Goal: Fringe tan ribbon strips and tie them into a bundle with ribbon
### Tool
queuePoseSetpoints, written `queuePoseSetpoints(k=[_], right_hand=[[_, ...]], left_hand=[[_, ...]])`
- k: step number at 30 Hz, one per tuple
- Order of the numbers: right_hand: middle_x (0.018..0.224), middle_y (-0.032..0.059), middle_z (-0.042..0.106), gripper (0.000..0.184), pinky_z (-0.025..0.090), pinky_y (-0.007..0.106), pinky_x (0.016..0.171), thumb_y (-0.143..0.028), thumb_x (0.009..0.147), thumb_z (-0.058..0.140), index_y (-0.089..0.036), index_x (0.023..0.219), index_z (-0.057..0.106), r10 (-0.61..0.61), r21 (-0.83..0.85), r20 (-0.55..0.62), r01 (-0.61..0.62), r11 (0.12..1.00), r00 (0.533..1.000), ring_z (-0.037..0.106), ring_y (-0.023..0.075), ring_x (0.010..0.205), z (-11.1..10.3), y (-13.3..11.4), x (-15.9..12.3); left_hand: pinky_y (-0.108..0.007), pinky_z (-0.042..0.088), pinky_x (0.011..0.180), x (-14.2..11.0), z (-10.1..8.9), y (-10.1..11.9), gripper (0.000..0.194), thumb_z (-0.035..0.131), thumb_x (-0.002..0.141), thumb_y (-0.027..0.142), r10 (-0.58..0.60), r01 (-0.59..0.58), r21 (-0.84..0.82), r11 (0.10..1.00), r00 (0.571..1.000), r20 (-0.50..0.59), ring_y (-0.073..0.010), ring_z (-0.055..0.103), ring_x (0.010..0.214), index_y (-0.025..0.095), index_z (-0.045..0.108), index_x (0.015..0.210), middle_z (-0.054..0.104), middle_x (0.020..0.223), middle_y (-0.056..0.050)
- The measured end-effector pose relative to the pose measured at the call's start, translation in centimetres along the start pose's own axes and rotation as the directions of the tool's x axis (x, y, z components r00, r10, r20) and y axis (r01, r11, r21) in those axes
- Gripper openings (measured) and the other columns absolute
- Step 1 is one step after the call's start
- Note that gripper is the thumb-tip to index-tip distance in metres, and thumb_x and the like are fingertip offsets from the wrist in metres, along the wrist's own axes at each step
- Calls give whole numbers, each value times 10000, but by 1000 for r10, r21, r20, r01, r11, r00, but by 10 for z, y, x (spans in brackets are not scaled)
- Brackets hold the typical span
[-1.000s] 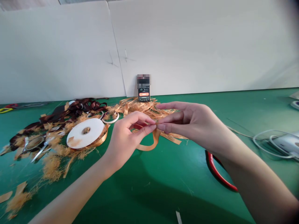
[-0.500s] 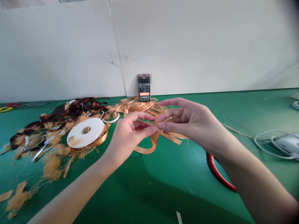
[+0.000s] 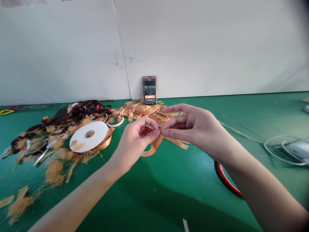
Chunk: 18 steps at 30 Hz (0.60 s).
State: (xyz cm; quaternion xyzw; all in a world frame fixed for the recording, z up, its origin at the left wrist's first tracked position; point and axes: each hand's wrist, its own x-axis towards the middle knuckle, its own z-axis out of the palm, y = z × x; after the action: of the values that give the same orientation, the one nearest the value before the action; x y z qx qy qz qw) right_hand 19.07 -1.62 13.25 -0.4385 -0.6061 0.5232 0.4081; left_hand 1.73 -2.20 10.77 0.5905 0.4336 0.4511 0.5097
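A tan ribbon (image 3: 154, 148) hangs in a loop below my fingertips, above the green table. My left hand (image 3: 137, 141) pinches it between thumb and forefinger. Meeting it from the other side, my right hand (image 3: 193, 129) pinches the same ribbon at nearly the same spot. The fingertips hide the part of the ribbon between them. Behind the hands lies a bundle of tan ribbon strips (image 3: 142, 110) with frayed ends. To the left, a white spool (image 3: 83, 130) wound with tan ribbon rests on frayed threads.
A phone (image 3: 150, 91) leans on the white wall panel. Dark brown ribbons (image 3: 65, 117), scissors (image 3: 43, 154) and loose fibres (image 3: 54, 170) are heaped at left. A red curved handle (image 3: 229, 182) lies beneath my right forearm. A white device with a cable (image 3: 298, 149) sits at right.
My fingertips have come closer together on the ribbon, and my left forefinger is more bent. The hanging loop has become smaller and less twisted.
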Motion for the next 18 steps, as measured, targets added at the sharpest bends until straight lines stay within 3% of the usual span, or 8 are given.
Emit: queuePoseSetpoints(k=[11, 18], right_hand=[[738, -1, 733, 405, 555, 304, 737, -208, 633, 809, -183, 948, 554, 53, 179, 47, -60, 982, 997, 715, 177, 769, 0, 6, 6], [778, 10, 728, 373, 548, 275, 698, -215, 690, 760, -172, 1000, 555, 41, 166, -8, -39, 985, 999, 701, 154, 753, -2, 6, 7]], left_hand=[[-187, 390, 633, -1, 1, -3, 132, 623, 800, 163, -124, 138, -312, 940, 990, 67, -85, 483, 714, 200, 508, 746, 490, 774, 39], [-227, 448, 768, 1, 0, -4, 185, 727, 745, 238, -100, 95, -249, 964, 995, -6, -108, 577, 828, 196, 575, 840, 599, 833, 26]])
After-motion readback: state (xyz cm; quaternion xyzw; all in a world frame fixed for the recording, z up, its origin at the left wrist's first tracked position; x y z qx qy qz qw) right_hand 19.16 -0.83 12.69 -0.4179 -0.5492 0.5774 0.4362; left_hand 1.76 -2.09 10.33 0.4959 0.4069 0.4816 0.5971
